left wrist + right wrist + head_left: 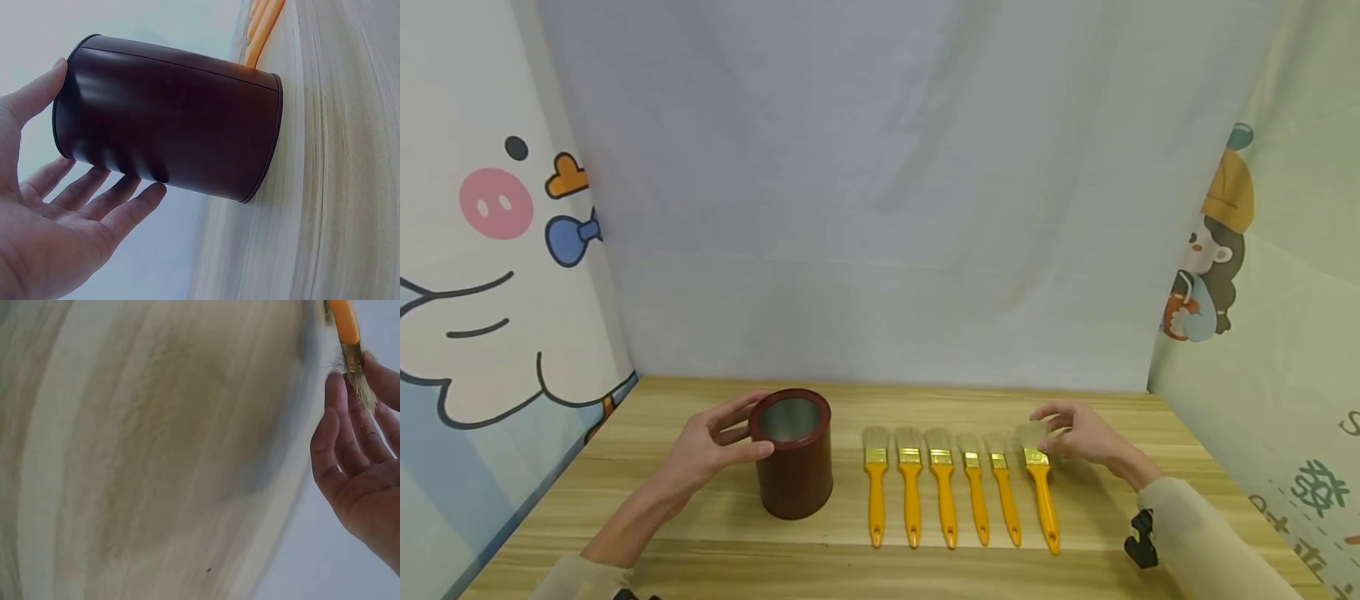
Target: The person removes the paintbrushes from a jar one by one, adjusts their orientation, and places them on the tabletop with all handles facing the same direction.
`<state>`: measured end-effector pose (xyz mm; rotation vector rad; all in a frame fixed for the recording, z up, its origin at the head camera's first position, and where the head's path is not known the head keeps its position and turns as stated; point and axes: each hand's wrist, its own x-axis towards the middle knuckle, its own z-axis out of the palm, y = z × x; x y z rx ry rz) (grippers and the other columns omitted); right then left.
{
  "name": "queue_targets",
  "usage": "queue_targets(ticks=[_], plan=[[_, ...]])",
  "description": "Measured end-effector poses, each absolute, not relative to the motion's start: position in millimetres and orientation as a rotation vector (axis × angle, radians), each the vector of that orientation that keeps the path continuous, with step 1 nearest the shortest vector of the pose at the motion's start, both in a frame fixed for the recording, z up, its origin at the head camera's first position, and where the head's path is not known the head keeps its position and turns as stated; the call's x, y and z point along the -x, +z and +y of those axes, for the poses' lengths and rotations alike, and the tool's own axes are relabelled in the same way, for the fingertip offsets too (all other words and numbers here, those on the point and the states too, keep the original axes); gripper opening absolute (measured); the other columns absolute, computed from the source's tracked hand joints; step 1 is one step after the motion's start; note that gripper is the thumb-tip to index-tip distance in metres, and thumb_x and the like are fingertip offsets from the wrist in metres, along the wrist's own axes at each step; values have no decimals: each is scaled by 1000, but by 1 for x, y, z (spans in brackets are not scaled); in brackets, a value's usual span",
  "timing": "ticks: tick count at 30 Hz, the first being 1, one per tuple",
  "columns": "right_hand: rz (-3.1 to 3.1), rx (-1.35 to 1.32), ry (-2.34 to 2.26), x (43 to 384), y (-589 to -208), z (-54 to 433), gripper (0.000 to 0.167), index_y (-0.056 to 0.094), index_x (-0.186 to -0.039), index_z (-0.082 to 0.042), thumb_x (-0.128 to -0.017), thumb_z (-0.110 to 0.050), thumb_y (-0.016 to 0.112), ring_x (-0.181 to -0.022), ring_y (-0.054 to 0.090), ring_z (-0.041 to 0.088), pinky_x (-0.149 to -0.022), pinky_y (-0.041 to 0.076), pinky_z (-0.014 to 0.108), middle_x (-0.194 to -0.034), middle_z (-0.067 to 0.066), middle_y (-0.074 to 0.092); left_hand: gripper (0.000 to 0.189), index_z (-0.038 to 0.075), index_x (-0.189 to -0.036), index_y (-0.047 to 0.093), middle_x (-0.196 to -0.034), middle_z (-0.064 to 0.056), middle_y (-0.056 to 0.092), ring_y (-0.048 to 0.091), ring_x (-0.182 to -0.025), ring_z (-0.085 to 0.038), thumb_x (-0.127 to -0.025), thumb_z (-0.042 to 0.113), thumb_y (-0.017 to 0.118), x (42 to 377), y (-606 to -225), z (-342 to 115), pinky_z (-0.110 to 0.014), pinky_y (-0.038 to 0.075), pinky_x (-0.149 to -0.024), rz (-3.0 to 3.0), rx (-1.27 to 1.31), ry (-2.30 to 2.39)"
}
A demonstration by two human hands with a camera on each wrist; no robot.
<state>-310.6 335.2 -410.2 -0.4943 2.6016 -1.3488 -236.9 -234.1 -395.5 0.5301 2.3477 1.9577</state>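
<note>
In the head view, a dark red-brown cylindrical container (795,487) stands upright on the table, open at the top. My left hand (703,446) holds it near its rim, thumb at the front and fingers behind. The left wrist view shows the thumb and fingertips on opposite sides of the container (169,119). Far to the right, my right hand (1086,433) pinches the outermost paintbrush (1042,492) at its bristle end. In the right wrist view that paintbrush (352,356) passes between thumb and fingers, its bristles pointing toward the palm.
Several more yellow-handled paintbrushes (943,492) lie in a row between the container and my right hand, bristles away from me. The wooden table (850,575) meets a pale cloth (880,250) at the back. Printed cloths hang on both sides.
</note>
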Motion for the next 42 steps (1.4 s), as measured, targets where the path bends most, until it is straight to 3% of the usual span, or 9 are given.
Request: queue_targets(ticks=[3,7,12,17,28,36,42], plan=[[2653,535,-1303,313,-414,335,44,61,-129,13,-91,1,79,-85,65,25,-62,55,36,-107,20,70,72,8,-160,45,-159,-25,44,45,-141,-53,-96,14,78,237,-395,-235,-46,55,-101,2347,-527,1959],[2707,544,-1253,313,-417,334,42,64,-126,13,-89,1,81,-101,66,33,-74,57,37,-111,22,70,73,7,-161,45,-159,-25,44,44,-141,-54,-96,15,78,237,-395,-235,-48,55,-102,2346,-521,1959],[2748,558,-1202,313,-418,334,42,66,-124,13,-88,1,83,-107,64,41,-85,56,45,-115,24,69,74,6,-161,44,-159,-25,43,44,-142,-54,-96,15,79,236,-395,-234,-50,54,-102,2345,-521,1960],[2760,561,-1175,315,-421,335,41,66,-124,14,-89,1,82,-109,64,43,-87,56,48,-116,26,68,73,7,-161,44,-160,-25,43,43,-142,-55,-96,15,78,236,-395,-235,-49,54,-102,2342,-530,1958],[2747,610,-1178,316,-423,335,42,66,-124,16,-88,1,82,-106,63,40,-75,56,31,-117,26,68,72,7,-161,44,-159,-26,44,45,-141,-53,-97,14,77,233,-393,-236,-41,56,-99,2341,-533,1970],[2741,657,-1158,317,-425,335,45,64,-126,18,-90,0,81,-98,66,35,-72,55,31,-116,28,67,73,6,-160,44,-159,-25,44,45,-141,-53,-96,13,78,234,-392,-237,-42,56,-99,2349,-518,1958],[2754,620,-1185,311,-417,335,54,57,-137,16,-92,-4,80,-96,67,32,-78,58,38,-126,36,62,74,5,-163,40,-158,-28,44,44,-141,-55,-98,15,76,235,-390,-241,-43,56,-100,2386,-565,1921]])
